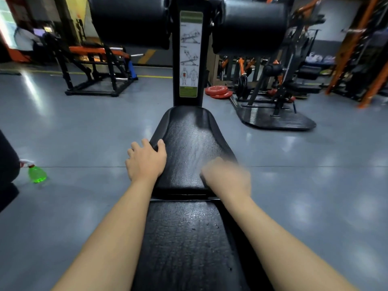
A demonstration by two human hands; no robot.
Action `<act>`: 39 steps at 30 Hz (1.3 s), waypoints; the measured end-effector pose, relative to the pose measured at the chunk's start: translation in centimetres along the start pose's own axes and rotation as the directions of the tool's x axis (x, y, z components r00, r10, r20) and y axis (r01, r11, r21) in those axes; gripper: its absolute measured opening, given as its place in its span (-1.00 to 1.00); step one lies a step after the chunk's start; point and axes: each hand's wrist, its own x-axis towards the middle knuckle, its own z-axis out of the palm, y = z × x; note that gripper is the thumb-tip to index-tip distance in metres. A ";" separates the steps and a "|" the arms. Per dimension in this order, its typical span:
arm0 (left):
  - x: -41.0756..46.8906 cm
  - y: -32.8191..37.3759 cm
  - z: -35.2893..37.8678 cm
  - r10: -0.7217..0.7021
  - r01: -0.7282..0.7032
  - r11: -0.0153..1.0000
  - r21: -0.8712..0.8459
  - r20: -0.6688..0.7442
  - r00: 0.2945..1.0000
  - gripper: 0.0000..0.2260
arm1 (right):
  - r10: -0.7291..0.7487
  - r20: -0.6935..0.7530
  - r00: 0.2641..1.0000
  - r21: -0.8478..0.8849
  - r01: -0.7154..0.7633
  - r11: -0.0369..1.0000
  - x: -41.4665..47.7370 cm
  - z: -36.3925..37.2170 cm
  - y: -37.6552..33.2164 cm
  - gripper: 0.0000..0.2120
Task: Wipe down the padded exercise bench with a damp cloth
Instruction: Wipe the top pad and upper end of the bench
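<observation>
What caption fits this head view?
Left hand grips the edge of the bench pad, blurred right hand on its droplet-speckled surface, green spray bottle on the floor.

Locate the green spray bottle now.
Head view, far left: the green spray bottle sits on the grey floor, well left of the left hand on the padded bench.

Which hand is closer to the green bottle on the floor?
Left. The left hand holds the bench pad edge nearest the green bottle; the right hand is farther, across the pad.
</observation>
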 end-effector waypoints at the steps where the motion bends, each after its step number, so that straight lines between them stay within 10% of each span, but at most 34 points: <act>1: -0.1 0.0 0.0 -0.002 0.002 1.000 0.007 0.008 1.000 -0.42 | 0.005 -0.009 1.000 0.005 -0.005 1.000 -0.5 0.0 0.1 -0.63; 23: 1.6 -0.5 2.1 -0.003 0.006 0.999 0.047 -0.067 0.998 -0.52 | -0.025 0.033 0.999 -0.085 0.027 0.996 24.7 4.6 -6.1 -0.65; 39: 0.6 -0.1 0.2 -0.025 0.025 0.999 -0.036 0.009 1.000 -0.44 | 0.038 0.099 0.994 -0.021 -0.036 0.999 5.5 0.6 -3.3 -0.65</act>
